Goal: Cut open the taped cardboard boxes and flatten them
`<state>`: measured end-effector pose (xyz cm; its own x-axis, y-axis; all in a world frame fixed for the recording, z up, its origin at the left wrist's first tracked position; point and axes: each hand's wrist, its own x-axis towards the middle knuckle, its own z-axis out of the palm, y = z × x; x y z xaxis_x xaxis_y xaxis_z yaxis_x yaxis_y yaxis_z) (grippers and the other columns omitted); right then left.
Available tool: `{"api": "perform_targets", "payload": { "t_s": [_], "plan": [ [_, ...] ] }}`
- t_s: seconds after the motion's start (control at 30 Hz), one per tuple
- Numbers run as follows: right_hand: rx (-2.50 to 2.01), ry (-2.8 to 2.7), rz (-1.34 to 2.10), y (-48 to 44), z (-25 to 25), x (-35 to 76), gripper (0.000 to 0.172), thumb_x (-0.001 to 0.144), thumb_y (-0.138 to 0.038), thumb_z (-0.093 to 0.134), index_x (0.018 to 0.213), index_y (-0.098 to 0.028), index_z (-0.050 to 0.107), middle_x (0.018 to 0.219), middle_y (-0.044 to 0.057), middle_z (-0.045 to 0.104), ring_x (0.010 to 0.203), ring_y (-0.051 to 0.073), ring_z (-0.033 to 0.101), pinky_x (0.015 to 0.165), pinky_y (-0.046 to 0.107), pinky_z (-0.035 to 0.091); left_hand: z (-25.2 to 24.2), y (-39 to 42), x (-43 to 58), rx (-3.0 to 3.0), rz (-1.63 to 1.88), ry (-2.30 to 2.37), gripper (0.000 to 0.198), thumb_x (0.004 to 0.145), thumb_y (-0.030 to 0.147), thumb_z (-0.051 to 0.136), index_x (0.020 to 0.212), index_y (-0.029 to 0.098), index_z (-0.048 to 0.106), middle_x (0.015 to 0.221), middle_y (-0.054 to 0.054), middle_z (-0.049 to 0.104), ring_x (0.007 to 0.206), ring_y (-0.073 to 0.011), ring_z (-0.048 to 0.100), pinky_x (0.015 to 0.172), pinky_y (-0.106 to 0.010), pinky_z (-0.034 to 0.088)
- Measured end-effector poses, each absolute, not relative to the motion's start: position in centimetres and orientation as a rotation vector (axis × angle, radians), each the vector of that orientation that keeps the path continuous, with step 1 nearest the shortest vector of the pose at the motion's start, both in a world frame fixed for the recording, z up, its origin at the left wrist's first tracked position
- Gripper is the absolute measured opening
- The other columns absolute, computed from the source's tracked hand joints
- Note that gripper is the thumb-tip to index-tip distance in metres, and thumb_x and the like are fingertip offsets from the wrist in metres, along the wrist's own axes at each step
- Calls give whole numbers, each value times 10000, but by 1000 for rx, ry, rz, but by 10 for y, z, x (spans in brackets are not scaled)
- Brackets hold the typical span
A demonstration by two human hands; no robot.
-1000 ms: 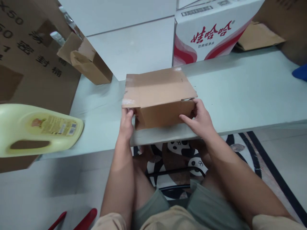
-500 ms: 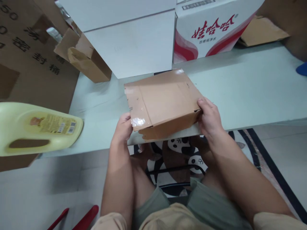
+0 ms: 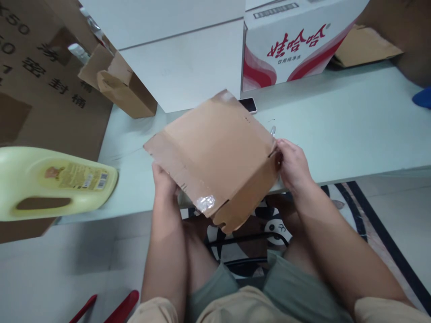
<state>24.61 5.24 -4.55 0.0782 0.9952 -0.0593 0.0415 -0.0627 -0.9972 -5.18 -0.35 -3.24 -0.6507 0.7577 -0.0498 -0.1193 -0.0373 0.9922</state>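
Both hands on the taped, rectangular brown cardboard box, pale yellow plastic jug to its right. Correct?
Wrong side: in the head view, the pale yellow plastic jug is left of the taped, rectangular brown cardboard box. The left hand and right hand are both on the box.

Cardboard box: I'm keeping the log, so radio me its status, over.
Right hand gripping cardboard box at right; left hand at left edge, fingers partly hidden. Box angled, near corner jutting past table edge. Phone behind it, possibly in the way.
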Motion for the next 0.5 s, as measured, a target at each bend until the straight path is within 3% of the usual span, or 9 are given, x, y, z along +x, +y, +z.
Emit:
{"api": "perform_targets", "payload": {
  "t_s": [0.13, 0.2, 0.37, 0.5],
  "plan": [
    [-1334, -1111, 1046, 57, -48, 247, 414, 749, -568, 683, 974, -221, 660, 1023, 56, 708, 1035, 232, 648, 921, 390, 514, -20, -3, -46, 565, 1874, 1301, 306, 745, 529, 716, 761, 225, 687, 771, -47, 734, 819, -219, 717, 721, -306, 596],
    [-1299, -1049, 1089, 57, -48, 248, 525, 677, -572, 759, 1054, -230, 632, 1093, 67, 703, 1051, 231, 650, 886, 374, 527, -17, -1, -47, 544, 1901, 1222, 320, 800, 558, 669, 827, 243, 718, 820, -61, 759, 928, -248, 734, 788, -329, 608],
    [-1114, -1056, 1678, 46, -40, 241, 537, 604, -600, 826, 918, -210, 633, 766, 17, 669, 627, 155, 606, 541, 278, 467, -15, 0, -52, 412, 1891, 1172, 315, 922, 499, 548, 1050, 272, 727, 983, -53, 787, 1124, -263, 708, 924, -387, 604],
    [-1106, -980, 1734, 37, -32, 234, 466, 597, -538, 844, 832, -187, 645, 678, -1, 640, 492, 95, 503, 394, 217, 331, -12, -3, -50, 477, 1873, 983, 443, 937, 558, 467, 1112, 222, 696, 1186, -87, 751, 1299, -264, 616, 1064, -418, 529]
  ]
}}
